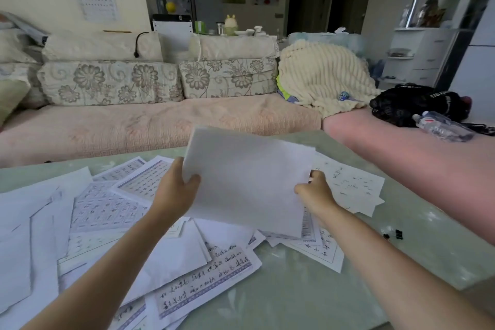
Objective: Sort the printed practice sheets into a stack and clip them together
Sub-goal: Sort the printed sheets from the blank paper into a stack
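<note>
Held sheaf: a thin rectangular sheaf of white paper sheets (249, 182) was held up above the tabletop, tilted, its plain matte back towards the camera. Several sheet edges showed slightly fanned along its upper right side.
Left hand: the left hand (174, 190) gripped the sheaf's left edge, with the thumb pressed on the near face and the fingers curled behind the paper.
Right hand: the right hand (316, 193) pinched the sheaf's right edge with curled fingers.
Loose sheets: printed practice sheets with handwritten characters and patterned lilac borders (206, 276) lay flat in an overlapping scatter across the left and middle of the tabletop, some face up and some showing blank backs. More lay beneath the raised sheaf and just to its right.
Tabletop: the pale green glossy tabletop (308, 289) was smooth and reflective, with a faint leaf pattern in its surface.
Clips: small black binder clips (397, 234) lay on the tabletop to the right of the papers, apart from them.
Sofa: a long sofa with a pink quilted cover (160, 126) stood beyond the tabletop, and plump cushions with a brown floral print (112, 83) leaned along its back.
On the sofa: a cream ribbed fleecy blanket (321, 75) was heaped at the right, near a crumpled black bag (415, 104) and a clear plastic bottle lying on its side (442, 126).
</note>
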The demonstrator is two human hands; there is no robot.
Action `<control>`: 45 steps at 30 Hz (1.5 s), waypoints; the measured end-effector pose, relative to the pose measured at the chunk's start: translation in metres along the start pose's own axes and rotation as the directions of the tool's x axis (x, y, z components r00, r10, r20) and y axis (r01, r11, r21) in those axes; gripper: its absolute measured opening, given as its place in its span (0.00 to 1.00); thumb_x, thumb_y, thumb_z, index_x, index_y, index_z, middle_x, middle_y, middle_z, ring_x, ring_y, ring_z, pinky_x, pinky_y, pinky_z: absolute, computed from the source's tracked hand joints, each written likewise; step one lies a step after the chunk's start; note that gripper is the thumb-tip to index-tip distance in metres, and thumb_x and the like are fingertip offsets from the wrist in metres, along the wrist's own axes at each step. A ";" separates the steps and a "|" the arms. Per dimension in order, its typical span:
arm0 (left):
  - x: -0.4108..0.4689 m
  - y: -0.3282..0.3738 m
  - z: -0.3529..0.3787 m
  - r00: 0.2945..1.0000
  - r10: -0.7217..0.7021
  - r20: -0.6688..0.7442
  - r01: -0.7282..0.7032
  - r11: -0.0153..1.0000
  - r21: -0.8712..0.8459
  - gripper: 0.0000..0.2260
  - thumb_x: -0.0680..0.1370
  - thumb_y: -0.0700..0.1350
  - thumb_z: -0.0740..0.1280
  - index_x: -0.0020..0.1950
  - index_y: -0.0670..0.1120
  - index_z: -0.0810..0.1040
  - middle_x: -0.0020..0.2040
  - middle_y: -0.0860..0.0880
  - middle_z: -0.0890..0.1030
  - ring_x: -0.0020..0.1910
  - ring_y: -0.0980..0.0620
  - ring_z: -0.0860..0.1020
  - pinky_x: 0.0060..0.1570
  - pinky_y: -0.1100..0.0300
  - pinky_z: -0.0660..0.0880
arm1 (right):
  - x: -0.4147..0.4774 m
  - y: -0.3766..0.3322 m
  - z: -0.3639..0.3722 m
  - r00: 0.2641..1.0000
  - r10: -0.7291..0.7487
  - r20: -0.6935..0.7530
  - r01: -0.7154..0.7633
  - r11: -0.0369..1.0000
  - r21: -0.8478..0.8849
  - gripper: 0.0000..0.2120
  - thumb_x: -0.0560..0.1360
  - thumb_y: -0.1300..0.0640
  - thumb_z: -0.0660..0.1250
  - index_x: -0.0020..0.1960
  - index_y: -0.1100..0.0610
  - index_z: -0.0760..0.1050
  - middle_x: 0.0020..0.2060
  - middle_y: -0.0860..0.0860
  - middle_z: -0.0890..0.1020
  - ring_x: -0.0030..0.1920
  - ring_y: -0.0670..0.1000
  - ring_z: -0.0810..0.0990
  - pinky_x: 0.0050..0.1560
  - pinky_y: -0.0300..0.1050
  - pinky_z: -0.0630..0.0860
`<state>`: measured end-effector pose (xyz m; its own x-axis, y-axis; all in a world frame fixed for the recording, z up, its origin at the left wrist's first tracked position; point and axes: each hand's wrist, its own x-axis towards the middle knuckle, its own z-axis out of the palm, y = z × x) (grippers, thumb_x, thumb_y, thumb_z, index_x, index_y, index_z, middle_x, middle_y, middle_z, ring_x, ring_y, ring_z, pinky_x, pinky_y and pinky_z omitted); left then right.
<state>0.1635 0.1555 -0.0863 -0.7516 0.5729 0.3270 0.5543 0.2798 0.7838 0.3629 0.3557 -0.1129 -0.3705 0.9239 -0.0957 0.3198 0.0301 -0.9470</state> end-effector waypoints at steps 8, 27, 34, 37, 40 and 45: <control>0.018 0.096 0.029 0.937 0.293 0.189 -0.333 0.914 0.231 0.04 0.75 0.44 0.63 0.45 0.54 0.72 0.37 0.53 0.77 0.36 0.50 0.75 0.30 0.59 0.67 | 0.016 -0.017 -0.052 0.829 -0.559 -0.002 0.537 0.797 -0.277 0.29 0.69 0.57 0.67 0.70 0.46 0.67 0.66 0.47 0.75 0.68 0.51 0.71 0.71 0.56 0.65; 0.056 0.067 0.255 0.759 0.214 0.615 -0.443 0.861 0.248 0.21 0.78 0.57 0.64 0.70 0.58 0.69 0.72 0.53 0.67 0.72 0.51 0.61 0.71 0.47 0.62 | 0.177 0.034 -0.136 1.000 -0.007 -0.015 -0.003 0.802 -0.597 0.02 0.74 0.63 0.60 0.46 0.59 0.68 0.42 0.55 0.72 0.37 0.52 0.71 0.30 0.41 0.63; 0.051 0.058 0.285 0.701 0.168 0.693 -0.510 0.797 0.323 0.24 0.75 0.61 0.65 0.71 0.59 0.68 0.73 0.52 0.64 0.72 0.50 0.59 0.71 0.51 0.57 | 0.183 0.065 -0.102 0.948 -0.243 0.206 0.296 0.434 -0.851 0.19 0.76 0.56 0.61 0.66 0.46 0.74 0.65 0.52 0.71 0.67 0.57 0.67 0.65 0.49 0.65; 0.049 0.057 0.279 0.704 0.185 0.685 -0.511 0.802 0.309 0.23 0.77 0.60 0.63 0.71 0.57 0.69 0.73 0.52 0.65 0.72 0.50 0.60 0.70 0.51 0.58 | 0.169 0.062 -0.086 0.914 -0.233 0.333 0.403 0.409 -0.819 0.15 0.78 0.52 0.59 0.62 0.45 0.77 0.61 0.51 0.74 0.64 0.55 0.70 0.63 0.50 0.65; 0.045 0.054 0.258 0.732 0.217 0.646 -0.508 0.806 0.305 0.22 0.78 0.57 0.63 0.71 0.55 0.69 0.72 0.51 0.67 0.71 0.50 0.62 0.68 0.51 0.60 | 0.156 0.052 -0.070 0.928 -0.191 0.318 0.363 0.291 -0.885 0.17 0.79 0.47 0.58 0.64 0.49 0.74 0.63 0.53 0.73 0.64 0.57 0.70 0.64 0.52 0.65; 0.045 0.029 0.190 0.810 0.179 0.559 -0.447 0.805 0.390 0.21 0.79 0.54 0.63 0.72 0.53 0.68 0.70 0.51 0.69 0.69 0.49 0.65 0.66 0.52 0.65 | 0.116 0.013 -0.014 0.893 -0.273 0.357 0.449 0.500 -0.741 0.15 0.79 0.49 0.59 0.64 0.50 0.74 0.63 0.52 0.73 0.61 0.56 0.74 0.61 0.51 0.71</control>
<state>0.2136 0.3358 -0.1495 -0.3096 0.9444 0.1103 0.9218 0.2696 0.2786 0.3362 0.4686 -0.1318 -0.7295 0.6810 0.0635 0.6396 0.7121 -0.2894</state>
